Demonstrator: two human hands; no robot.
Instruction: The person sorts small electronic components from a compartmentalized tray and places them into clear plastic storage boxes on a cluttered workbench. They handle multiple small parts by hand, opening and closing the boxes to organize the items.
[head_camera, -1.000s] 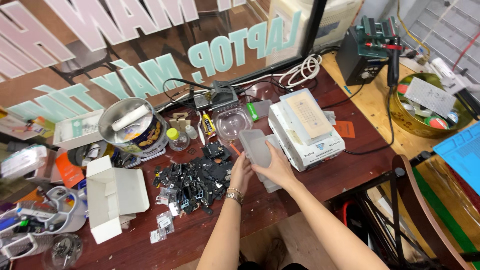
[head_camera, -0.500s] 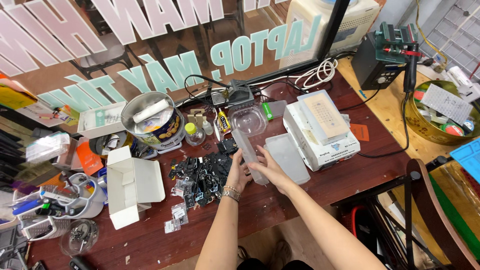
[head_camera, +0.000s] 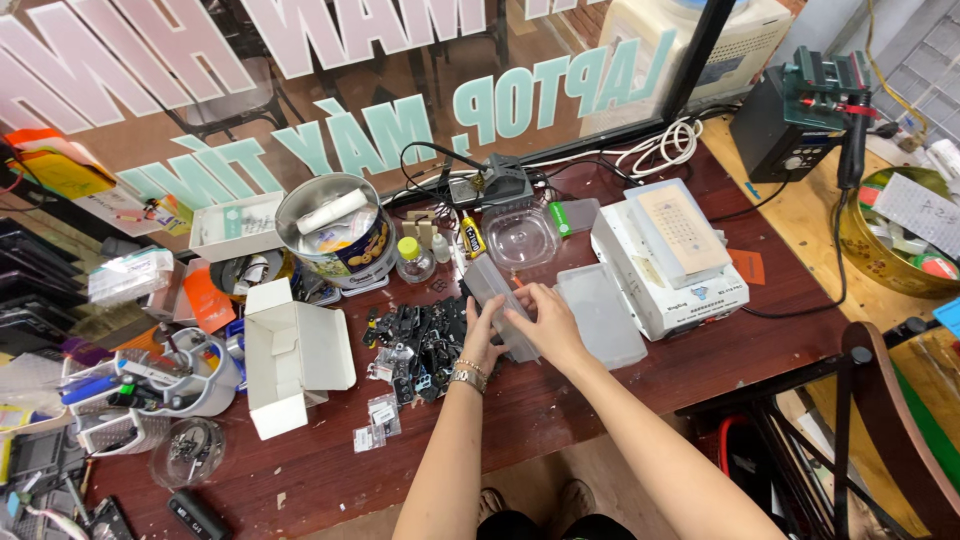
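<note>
both hands at the middle of the dark red wooden table (head_camera: 600, 400), gripping a clear frosted plastic box (head_camera: 497, 305) tilted over a heap of small black metal parts (head_camera: 420, 340). left hand (head_camera: 483, 335), with a beaded bracelet and watch at the wrist, pressed to the box's left side, fingers curled narrow round its edge. right hand (head_camera: 545, 325) laid over the box's near right end, fingers (head_camera: 520, 295) closed on its top. box held just above the heap's right edge; cannot tell whether touching it.

just right of the hands, a flat clear plastic lid (head_camera: 600, 315) lying on the table. further right, a white boxy machine with a tan perforated top plate (head_camera: 672, 250). far of the hands, a clear round plastic bowl (head_camera: 520, 237), a small glass bottle with a yellow cap (head_camera: 412, 260), a green cylindrical battery (head_camera: 558, 220). left of those, a round metal biscuit tin (head_camera: 335, 235) holding a white roll. near left, an open white cardboard box (head_camera: 295, 365) beside the heap, and small clear bags (head_camera: 375, 425) of parts just near of it. far right, a black soldering station (head_camera: 790, 125) on a pale wooden bench (head_camera: 800, 230).
</note>
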